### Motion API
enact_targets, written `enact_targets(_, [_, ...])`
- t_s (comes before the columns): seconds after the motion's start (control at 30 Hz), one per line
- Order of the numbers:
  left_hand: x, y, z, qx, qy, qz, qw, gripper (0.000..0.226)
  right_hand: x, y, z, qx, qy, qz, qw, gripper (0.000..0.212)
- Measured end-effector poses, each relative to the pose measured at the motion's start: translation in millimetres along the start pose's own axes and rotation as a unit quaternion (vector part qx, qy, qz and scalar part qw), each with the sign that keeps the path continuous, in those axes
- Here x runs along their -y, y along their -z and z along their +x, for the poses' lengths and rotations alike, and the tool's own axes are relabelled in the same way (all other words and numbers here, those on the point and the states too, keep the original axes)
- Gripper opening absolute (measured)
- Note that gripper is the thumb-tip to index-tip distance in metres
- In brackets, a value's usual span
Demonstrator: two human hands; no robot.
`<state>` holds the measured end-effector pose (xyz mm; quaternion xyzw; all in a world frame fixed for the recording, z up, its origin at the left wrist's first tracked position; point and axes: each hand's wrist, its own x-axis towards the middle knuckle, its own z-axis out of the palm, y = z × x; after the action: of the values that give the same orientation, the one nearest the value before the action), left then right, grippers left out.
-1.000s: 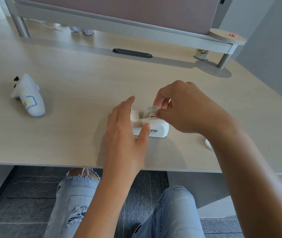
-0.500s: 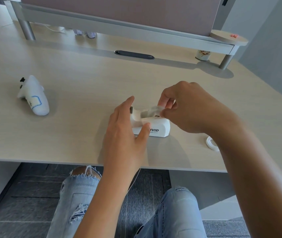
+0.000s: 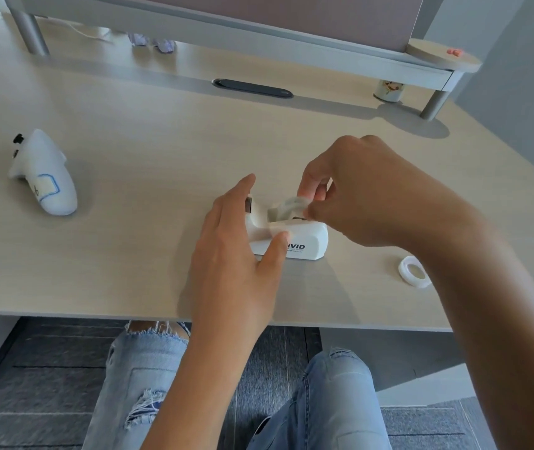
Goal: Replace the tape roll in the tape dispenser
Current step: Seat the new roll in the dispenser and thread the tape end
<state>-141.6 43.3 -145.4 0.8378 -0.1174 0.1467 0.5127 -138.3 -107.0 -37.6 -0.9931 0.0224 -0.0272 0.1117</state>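
While left hand [image 3: 236, 254] fingers brace tape dispenser [image 3: 304, 237], right hand [image 3: 356, 193] fingers pinch tape roll [image 3: 286, 207]

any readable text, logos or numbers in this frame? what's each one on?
"IVID" on the side of the white tape dispenser; the left hand may hide earlier letters.
Smaller line under it: too blurred to read.
Dark mark on the white controller, inside a blue outline: unreadable.
Printed picture on the small cup: no legible text.
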Motion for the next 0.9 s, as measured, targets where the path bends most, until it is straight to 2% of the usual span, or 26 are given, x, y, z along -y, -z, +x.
enact_targets(0.2, [-3, 0, 0, 0.004, 0.004, -0.004, 1.0, 0.069, 0, -2, 4, 0.0, 0.008, 0.0, 1.0, 0.019])
enact_targets(0.33, [-7, 1, -2, -0.011, 0.0, -0.011, 1.0, 0.062, 1, -12, 3, -0.002, 0.014, 0.07, 0.997, 0.015])
enact_targets(0.47, [-8, 5, 0, -0.012, 0.002, -0.021, 1.0, 0.052, -11, -24, -6, -0.059, -0.004, 0.151, 0.987, 0.011])
enact_targets(0.57, [-11, 9, 0, -0.05, -0.019, 0.015, 0.998, 0.035, -21, -31, -14, -0.102, -0.001, 0.224, 0.969, 0.008])
enact_targets(0.67, [-21, 10, 2, -0.09, -0.044, 0.065, 0.993, 0.021, -25, -36, -16, -0.116, 0.005, 0.25, 0.961, 0.011])
enact_targets(0.77, [-34, 11, 10, -0.065, -0.032, 0.132, 0.989, 0.017, -30, -40, -15, -0.127, -0.004, 0.268, 0.955, 0.013])
enact_targets(0.9, [-42, 10, 19, -0.036, 0.006, 0.159, 0.987, 0.017, -36, -51, -16, -0.152, -0.003, 0.304, 0.94, 0.017])
